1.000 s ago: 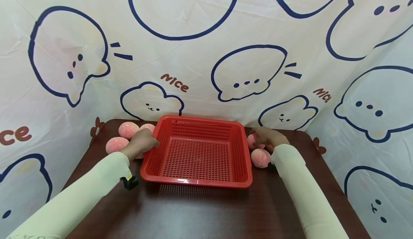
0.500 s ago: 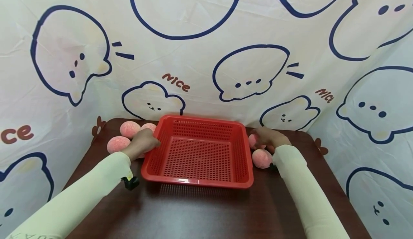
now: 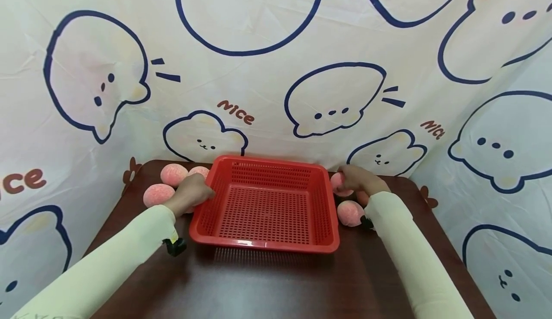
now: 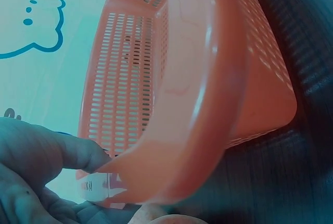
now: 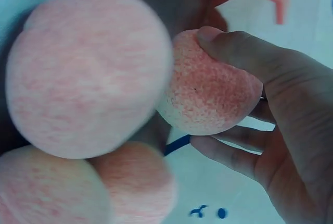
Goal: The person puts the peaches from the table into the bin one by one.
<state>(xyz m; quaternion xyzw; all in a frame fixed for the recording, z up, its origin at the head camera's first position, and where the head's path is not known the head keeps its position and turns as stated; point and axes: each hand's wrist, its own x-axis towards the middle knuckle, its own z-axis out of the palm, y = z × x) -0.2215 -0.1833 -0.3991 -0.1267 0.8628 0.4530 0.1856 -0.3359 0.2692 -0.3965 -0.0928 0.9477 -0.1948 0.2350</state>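
Note:
At the left side of the red plastic basket (image 3: 264,245), my left hand (image 3: 192,193) pinches the rim. The left wrist view shows its thumb (image 4: 86,153) over the edge beside a white label (image 4: 93,186); the other fingers are partly hidden below. My right hand (image 3: 363,180) holds a pink peach (image 5: 213,86) between thumb and fingers, just outside the basket's right wall. Close by lies another peach (image 3: 350,213) on the table. More peaches sit near that hand in the right wrist view, one large in front (image 5: 88,73).
Several peaches (image 3: 158,195) lie left of the basket, partly behind the left hand. The dark wooden table (image 3: 258,290) runs forward to a white cartoon-print cloth (image 3: 267,84), which also hangs at both sides. A black strap piece (image 3: 174,247) hangs under the left wrist.
My right hand has raised its peach slightly, and a gap now shows between it and the peach in front. The left hand and the basket stay in place.

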